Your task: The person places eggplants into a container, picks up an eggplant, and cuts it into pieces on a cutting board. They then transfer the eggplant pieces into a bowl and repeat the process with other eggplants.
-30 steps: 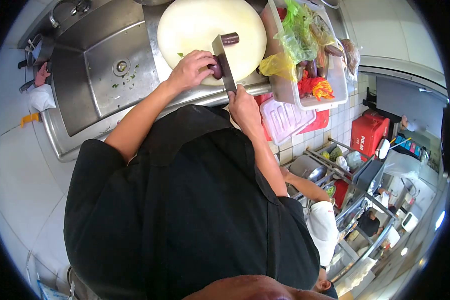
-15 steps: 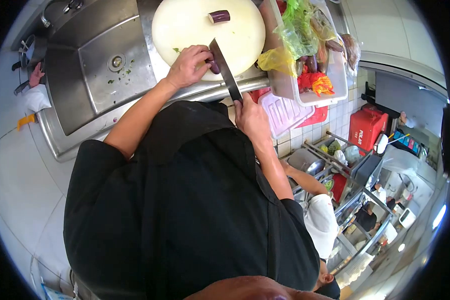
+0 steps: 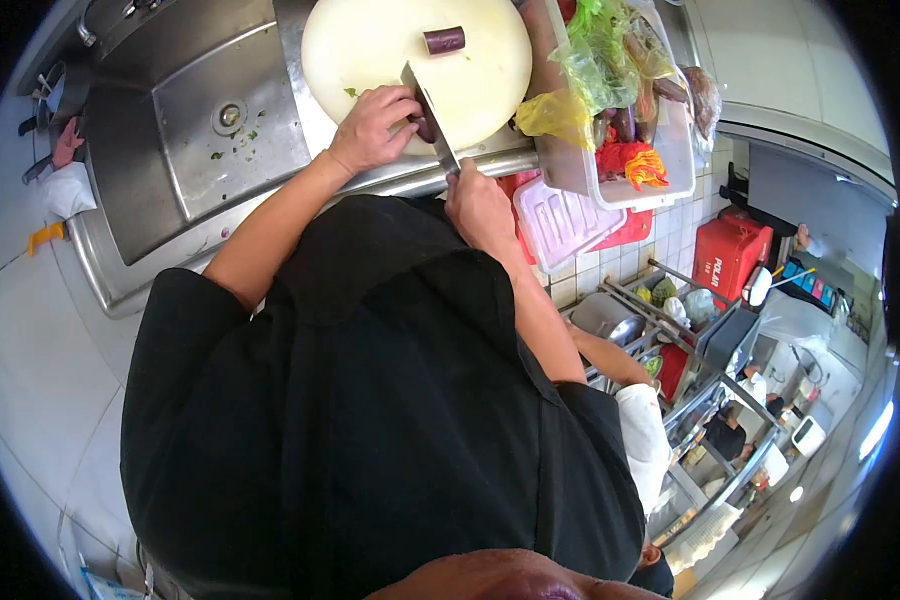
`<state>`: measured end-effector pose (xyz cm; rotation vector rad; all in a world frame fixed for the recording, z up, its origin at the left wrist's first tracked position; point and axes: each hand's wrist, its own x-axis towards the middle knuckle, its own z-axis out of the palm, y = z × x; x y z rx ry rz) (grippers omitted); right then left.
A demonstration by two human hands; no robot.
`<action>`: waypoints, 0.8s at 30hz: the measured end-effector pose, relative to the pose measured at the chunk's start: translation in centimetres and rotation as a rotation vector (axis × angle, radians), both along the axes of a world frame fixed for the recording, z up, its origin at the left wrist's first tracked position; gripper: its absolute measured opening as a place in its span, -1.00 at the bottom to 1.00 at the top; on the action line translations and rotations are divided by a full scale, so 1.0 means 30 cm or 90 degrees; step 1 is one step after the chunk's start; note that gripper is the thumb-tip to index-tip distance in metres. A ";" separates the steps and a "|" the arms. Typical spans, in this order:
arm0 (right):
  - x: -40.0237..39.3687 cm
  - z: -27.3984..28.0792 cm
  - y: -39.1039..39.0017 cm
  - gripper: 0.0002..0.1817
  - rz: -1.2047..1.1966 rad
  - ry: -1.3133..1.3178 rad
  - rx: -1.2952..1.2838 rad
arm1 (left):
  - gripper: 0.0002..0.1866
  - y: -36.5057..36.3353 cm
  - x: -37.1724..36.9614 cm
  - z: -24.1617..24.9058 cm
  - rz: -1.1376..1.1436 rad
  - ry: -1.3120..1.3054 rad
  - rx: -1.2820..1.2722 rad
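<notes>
My left hand point(image 3: 378, 128) curls its fingers over a piece of eggplant point(image 3: 426, 128) near the front edge of the round white cutting board point(image 3: 370, 45). The handle of a knife point(image 3: 432, 122) is gripped in my right hand point(image 3: 479, 207). Its long dark blade slants up and left across the board, close along the right side of the held eggplant. Another cut length of eggplant point(image 3: 444, 40), purple with a pale end, lies farther back on the board. A few green scraps point(image 3: 351, 92) rest beside my left fingers.
Left of the board is a steel sink point(image 3: 185, 115) with green bits near its drain. On the right, a clear plastic bin point(image 3: 570, 185) holds eggplants and plastic bags. A person's arm point(image 3: 610, 360) reaches toward a metal rack at the lower right.
My right hand and the knife have shifted left, bringing the blade nearer my left fingers. The left hand stays on the eggplant. The view has shifted slightly.
</notes>
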<state>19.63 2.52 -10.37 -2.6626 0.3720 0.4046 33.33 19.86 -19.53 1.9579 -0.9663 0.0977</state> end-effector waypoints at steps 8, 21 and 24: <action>0.013 0.004 -0.046 -0.70 -0.031 -0.039 0.019 | -0.70 0.087 -0.030 -0.007 -0.021 -0.027 0.010; -0.054 0.088 0.016 -0.74 0.011 0.032 0.004 | -0.70 0.088 -0.044 -0.020 -0.023 -0.013 0.034; -0.040 0.022 0.023 -0.72 0.014 0.024 0.017 | -0.70 0.090 -0.048 -0.026 -0.018 -0.028 0.027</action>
